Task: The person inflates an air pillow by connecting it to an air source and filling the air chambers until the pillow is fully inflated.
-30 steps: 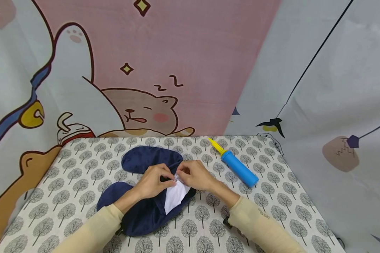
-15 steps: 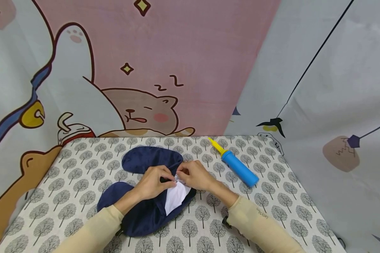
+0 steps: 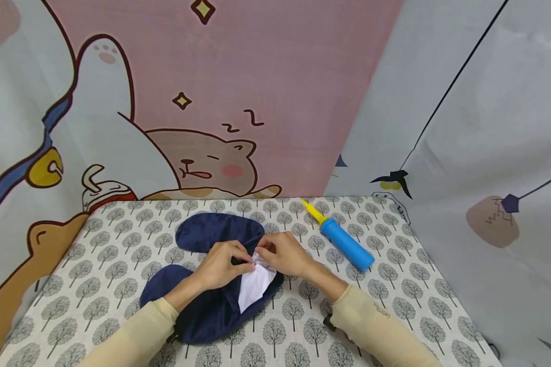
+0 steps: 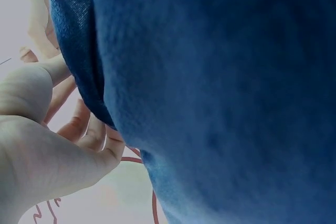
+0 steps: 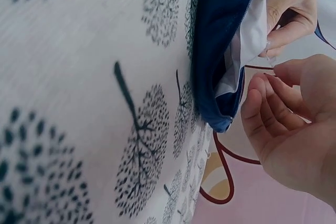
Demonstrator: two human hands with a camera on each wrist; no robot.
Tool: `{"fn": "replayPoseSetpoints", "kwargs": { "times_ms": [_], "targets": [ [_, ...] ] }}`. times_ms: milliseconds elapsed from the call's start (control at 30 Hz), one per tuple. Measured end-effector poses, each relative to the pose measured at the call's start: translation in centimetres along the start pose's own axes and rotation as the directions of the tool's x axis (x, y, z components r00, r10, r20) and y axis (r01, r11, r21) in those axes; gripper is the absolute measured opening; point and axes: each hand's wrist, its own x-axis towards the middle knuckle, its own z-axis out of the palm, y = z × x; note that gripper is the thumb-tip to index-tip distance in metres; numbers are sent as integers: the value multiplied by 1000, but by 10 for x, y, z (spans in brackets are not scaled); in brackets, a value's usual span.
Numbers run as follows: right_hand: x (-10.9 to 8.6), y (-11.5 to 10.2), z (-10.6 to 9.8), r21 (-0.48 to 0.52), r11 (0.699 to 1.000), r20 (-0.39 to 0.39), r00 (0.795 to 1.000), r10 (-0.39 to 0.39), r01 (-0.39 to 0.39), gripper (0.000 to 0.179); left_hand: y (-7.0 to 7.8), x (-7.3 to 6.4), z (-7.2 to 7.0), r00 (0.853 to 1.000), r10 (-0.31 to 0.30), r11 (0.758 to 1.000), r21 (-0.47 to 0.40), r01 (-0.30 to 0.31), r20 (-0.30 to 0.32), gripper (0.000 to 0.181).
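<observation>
A navy velvet U-shaped neck pillow lies on the table, also filling much of the left wrist view as dark blue fabric. Its zipped opening is spread, and a white inner bladder shows through it. At the bladder's upper end is a small clear plastic valve. My left hand pinches the valve near the bladder. From the other side my right hand pinches the valve's outer end between thumb and finger. Both sets of fingertips nearly meet there, partly hiding the valve in the head view.
A blue hand pump with a yellow nozzle lies to the right of the pillow, beyond my right hand. The table has a tree-print cloth. A cartoon-printed curtain hangs behind and along the sides.
Almost nothing differs. Both hands stay at the valve, and the head view has shifted very slightly.
</observation>
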Motion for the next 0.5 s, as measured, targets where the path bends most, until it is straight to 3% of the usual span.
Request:
{"fn": "replayPoseSetpoints", "kwargs": {
  "times_ms": [233, 500],
  "targets": [
    [-9, 8, -9, -21, 999, -25, 999, 41, -41, 13, 0, 1, 0, 1000, 7, 1000, -3, -7, 0, 6],
    [-21, 20, -32, -126, 992, -117, 993, 8, -23, 11, 1, 1, 0, 1000, -7, 1000, 5, 7, -7, 5]
  ]
}}
